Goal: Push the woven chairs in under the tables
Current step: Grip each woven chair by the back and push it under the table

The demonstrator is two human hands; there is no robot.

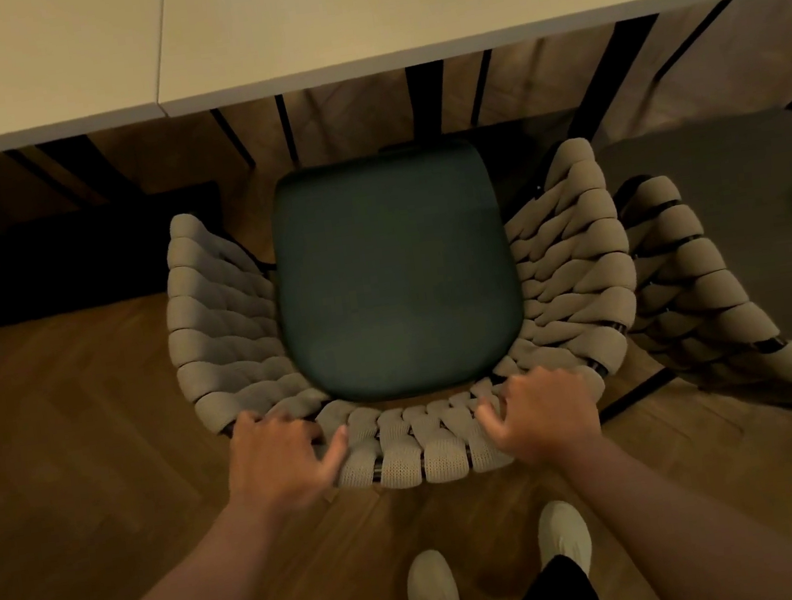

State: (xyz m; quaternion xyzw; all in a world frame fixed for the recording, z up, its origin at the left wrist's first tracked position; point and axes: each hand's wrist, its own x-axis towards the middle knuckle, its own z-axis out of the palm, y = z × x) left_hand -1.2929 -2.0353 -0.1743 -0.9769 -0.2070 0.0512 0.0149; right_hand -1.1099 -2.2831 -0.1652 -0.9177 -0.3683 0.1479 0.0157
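Beige cord along the back rim of the woven chair [419,453] is gripped by the left hand [278,456] and the right hand [545,416], fingers curled over it. The chair is set before the white table [396,12], seat uncovered. A second chair [700,290] is seen alongside.

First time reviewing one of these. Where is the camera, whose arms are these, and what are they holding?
No machine here: a person wears one camera on the head, looking down at their own arms. The left hand and right hand each curl fingers over the back of a woven chair with a dark green seat cushion. Ahead are two white tables set edge to edge. A second woven chair stands to the right. Pale shoes show below, on a wooden floor.
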